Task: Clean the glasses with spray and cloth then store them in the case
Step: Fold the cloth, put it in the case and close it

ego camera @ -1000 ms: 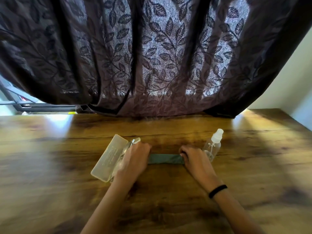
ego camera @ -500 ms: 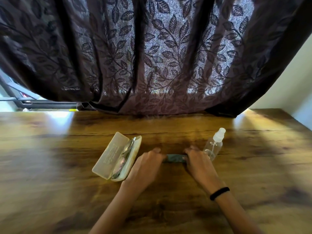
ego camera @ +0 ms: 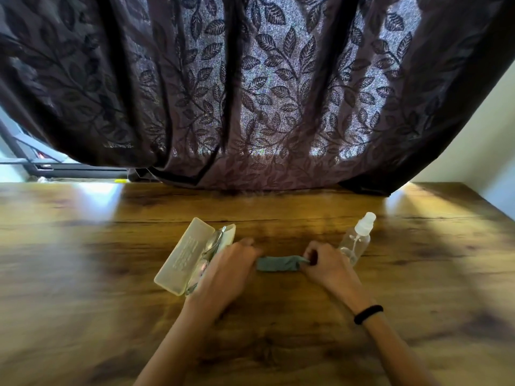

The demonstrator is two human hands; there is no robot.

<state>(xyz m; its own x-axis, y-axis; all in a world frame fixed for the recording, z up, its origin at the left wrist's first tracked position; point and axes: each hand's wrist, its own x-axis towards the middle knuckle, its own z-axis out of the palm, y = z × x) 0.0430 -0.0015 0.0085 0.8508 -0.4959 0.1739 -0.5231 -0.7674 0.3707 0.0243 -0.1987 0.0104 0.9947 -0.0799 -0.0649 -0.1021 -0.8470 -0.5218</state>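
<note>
A grey-green cloth (ego camera: pixel 277 263), folded into a narrow strip, lies on the wooden table (ego camera: pixel 83 260) between my hands. My left hand (ego camera: pixel 225 271) holds its left end. My right hand (ego camera: pixel 326 264) pinches its right end with the fingertips. A translucent white glasses case (ego camera: pixel 184 256) lies with its lid up just left of my left hand. The glasses (ego camera: pixel 211 246) rest inside it, partly hidden by that hand. A clear spray bottle (ego camera: pixel 356 238) with a white cap stands right behind my right hand.
A dark curtain with a leaf pattern (ego camera: pixel 250 93) hangs along the table's far edge. A white wall (ego camera: pixel 479 151) closes the right side. A window frame (ego camera: pixel 41 165) shows at the far left.
The two hands came close together, shortening the visible strip of cloth, then drew a little apart. My left hand has moved right, off the case, so the glasses inside show.
</note>
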